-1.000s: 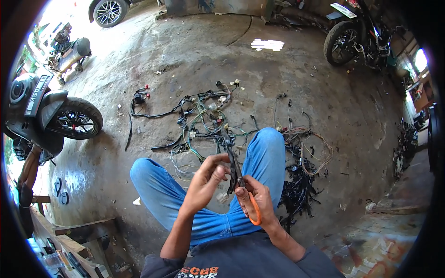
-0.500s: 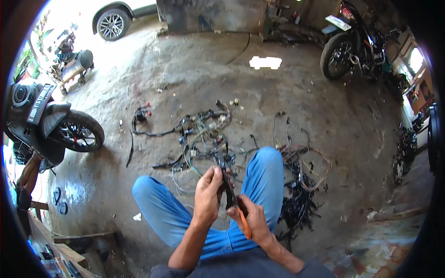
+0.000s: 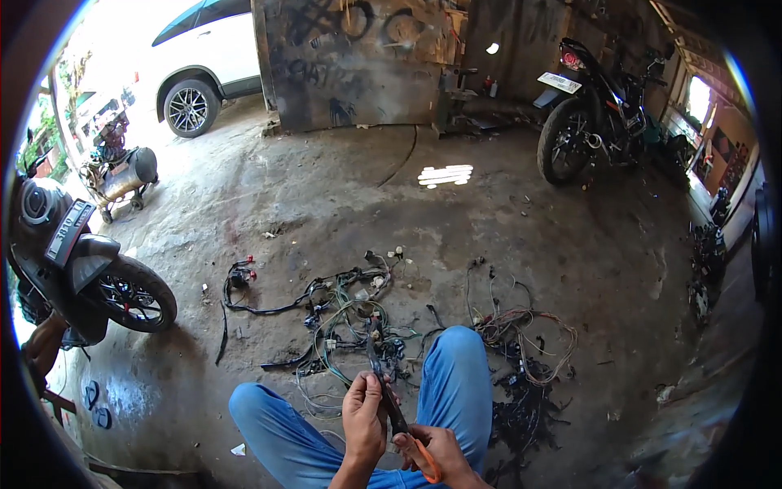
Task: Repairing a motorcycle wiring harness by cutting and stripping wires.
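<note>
Between my knees I hold a black-wrapped wiring harness [image 3: 394, 414] that slants up and away toward the tangle on the floor. My left hand [image 3: 362, 420] is closed around it, thumb on top. Close by on the right, my right hand [image 3: 444, 450] grips what look like orange-handled scissors [image 3: 428, 463] against the harness's near end; their blades are hidden. Beyond my hands lies a tangle of wires and connectors [image 3: 346, 314], black, green and yellow. A second heap of black wire pieces [image 3: 521, 416] sits right of my knee, with loose reddish and pale wires [image 3: 562, 338] above it.
A parked motorcycle [image 3: 122, 289] stands at the left, with another person's hand [image 3: 42, 346] beside it. Sandals [image 3: 98, 406] lie nearby. Further off are an air compressor [image 3: 122, 175], a white car [image 3: 212, 53], a metal panel [image 3: 350, 77] and a second motorcycle [image 3: 582, 122].
My view has tilted up, so hands and wires sit lower in the picture and more of the car and panel shows. Both hands keep their hold on harness and scissors.
</note>
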Available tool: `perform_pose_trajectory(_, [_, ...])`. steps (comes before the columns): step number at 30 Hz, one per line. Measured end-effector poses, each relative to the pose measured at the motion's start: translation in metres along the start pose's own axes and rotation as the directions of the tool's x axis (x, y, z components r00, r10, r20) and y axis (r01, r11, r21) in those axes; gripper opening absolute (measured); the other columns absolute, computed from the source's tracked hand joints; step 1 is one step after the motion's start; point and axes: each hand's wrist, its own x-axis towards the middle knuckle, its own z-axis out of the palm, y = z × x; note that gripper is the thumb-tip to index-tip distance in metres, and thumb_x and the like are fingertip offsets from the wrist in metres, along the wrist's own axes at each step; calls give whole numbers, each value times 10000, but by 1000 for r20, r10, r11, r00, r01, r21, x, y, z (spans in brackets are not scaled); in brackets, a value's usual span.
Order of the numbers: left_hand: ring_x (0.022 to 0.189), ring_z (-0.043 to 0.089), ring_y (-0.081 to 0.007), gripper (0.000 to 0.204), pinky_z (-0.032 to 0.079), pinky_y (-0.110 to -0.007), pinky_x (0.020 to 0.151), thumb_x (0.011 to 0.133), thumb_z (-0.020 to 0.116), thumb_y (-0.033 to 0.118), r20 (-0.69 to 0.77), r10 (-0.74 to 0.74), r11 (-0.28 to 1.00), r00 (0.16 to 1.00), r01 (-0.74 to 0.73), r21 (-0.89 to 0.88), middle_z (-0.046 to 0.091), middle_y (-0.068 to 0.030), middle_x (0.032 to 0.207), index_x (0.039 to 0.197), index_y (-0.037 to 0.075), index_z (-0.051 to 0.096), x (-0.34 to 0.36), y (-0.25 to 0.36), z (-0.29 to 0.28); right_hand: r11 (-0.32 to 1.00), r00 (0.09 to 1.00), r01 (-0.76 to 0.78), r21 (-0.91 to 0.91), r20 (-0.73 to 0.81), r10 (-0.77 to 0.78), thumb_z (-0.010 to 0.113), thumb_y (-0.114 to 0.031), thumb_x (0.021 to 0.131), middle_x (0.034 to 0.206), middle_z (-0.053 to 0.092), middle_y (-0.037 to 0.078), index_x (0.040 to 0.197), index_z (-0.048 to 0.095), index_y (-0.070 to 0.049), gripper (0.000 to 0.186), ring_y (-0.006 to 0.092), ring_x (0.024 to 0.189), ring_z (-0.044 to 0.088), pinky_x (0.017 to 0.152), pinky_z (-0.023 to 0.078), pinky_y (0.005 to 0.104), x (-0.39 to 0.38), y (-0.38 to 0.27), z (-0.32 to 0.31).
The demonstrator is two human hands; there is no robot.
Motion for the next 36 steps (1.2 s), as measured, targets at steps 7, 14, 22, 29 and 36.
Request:
perform_pose_trajectory(7, [736,598,-102,224,485,-241,697,1065,522,224,15,-97,995,995,97,28,624,-18,827,1100,21,611,0,3,-9,993,997,47,-104,71,-40,643,-610,910,660,594,0,897,669,6,617,77,552,539,498,419,271,2,1,-7])
perform_pose_trajectory(14, [757,590,-105,240,481,-251,701,1067,516,251,17,-114,993,993,114,16,600,-22,842,1132,28,573,-2,-6,-23,994,992,106,21,62,-107,635,-652,889,616,531,-18,817,652,-14,642,63,524,494,477,385,243,7,20,3])
perform_pose_trajectory(22, [700,555,-109,229,504,-270,717,1087,459,286,66,-62,944,996,37,327,550,-12,806,1093,60,495,1,-28,-32,988,987,156,16,-40,-155,625,-646,900,569,497,-16,722,583,-35,638,77,487,469,447,365,260,13,36,4])
perform_pose_trajectory(29, [711,545,-96,235,508,-270,657,1103,404,297,107,-18,881,994,-35,471,537,-32,892,1058,75,465,1,-27,-24,977,978,209,32,-29,-208,607,-631,921,559,494,-15,707,565,-37,633,68,474,457,431,345,258,15,32,0])
perform_pose_trajectory(36, [596,504,-128,263,419,-311,538,1103,390,252,84,133,770,988,-157,618,544,-43,710,1011,30,496,-1,-29,-18,978,981,194,77,3,-195,584,-634,932,533,483,-4,717,566,-26,645,74,452,449,422,343,256,7,22,1])
